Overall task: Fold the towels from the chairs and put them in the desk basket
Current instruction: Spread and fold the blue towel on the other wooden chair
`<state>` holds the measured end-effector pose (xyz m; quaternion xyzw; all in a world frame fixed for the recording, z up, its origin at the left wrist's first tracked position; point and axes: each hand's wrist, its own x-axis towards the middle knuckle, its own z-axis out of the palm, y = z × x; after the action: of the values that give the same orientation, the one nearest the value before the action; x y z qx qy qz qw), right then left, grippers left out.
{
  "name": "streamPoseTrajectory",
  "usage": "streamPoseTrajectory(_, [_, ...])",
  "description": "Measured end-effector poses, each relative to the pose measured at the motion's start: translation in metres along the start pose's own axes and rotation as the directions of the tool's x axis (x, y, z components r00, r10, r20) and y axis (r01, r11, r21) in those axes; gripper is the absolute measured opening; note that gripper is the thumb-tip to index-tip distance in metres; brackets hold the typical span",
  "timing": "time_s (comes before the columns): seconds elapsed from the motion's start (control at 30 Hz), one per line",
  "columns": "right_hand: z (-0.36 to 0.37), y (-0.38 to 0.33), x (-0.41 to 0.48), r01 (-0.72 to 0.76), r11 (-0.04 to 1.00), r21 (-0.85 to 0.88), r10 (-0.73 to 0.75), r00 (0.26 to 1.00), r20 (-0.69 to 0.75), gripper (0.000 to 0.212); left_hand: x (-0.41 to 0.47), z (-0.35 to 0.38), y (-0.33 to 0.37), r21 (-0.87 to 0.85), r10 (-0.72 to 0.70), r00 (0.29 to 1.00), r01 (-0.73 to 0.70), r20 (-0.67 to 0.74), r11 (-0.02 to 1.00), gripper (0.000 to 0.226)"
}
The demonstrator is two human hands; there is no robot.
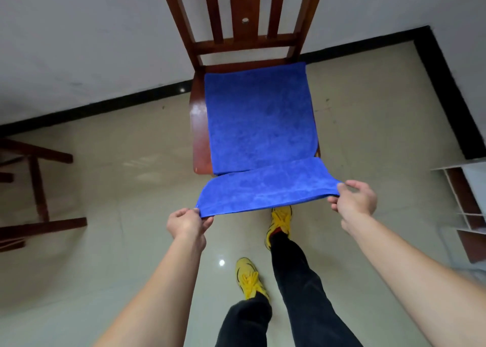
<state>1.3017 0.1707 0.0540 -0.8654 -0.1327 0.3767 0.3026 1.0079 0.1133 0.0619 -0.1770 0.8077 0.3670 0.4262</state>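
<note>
I see a glossy beige tile floor (105, 178) and, beyond my grips, a white wall (79, 39) edged with black skirting (110, 104). Straight ahead of both grips stands a wooden chair (198, 126). The blue towel (260, 120) lies flat over its seat, long axis running from my grips away toward the chair back. Its near short end reaches past the seat's front edge and is held up. My left grip (188, 224) pinches the near left corner and my right grip (355, 198) pinches the near right corner, the hem stretched between them. Left of the left grip are another chair's legs (39, 186); right of the right grip is a white shelf unit (468, 204).
</note>
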Motion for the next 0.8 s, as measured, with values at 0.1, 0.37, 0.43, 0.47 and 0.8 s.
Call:
streamPoseTrajectory(0.1, [-0.034, 0.020, -0.017, 0.078, 0.987, -0.139, -0.076, 0.997, 0.019, 0.008, -0.015, -0.028, -0.017, 0.100, 0.072, 0.997, -0.072, -0.002, 0.992, 0.023])
streamPoseTrajectory(0.37, [-0.092, 0.054, -0.050, 0.056, 0.992, -0.114, -0.059, 0.998, -0.027, 0.007, -0.043, -0.074, -0.057, 0.225, 0.108, 0.993, -0.114, 0.037, 0.968, 0.011])
streamPoseTrajectory(0.43, [-0.096, 0.055, -0.054, 0.061, 0.996, -0.072, -0.065, 0.997, -0.051, 0.007, -0.046, -0.076, -0.060, 0.231, 0.120, 0.992, -0.128, 0.048, 0.965, 0.011])
streamPoseTrajectory(0.47, [-0.099, 0.053, -0.056, 0.076, 0.996, -0.045, -0.079, 0.995, -0.066, 0.007, -0.047, -0.076, -0.061, 0.236, 0.130, 0.990, -0.137, 0.047, 0.962, 0.011])
streamPoseTrajectory(0.8, [-0.118, 0.053, -0.091, 0.142, 0.989, -0.047, -0.144, 0.989, -0.043, 0.017, -0.050, -0.084, -0.058, 0.340, 0.197, 0.978, -0.163, -0.069, 0.926, 0.003])
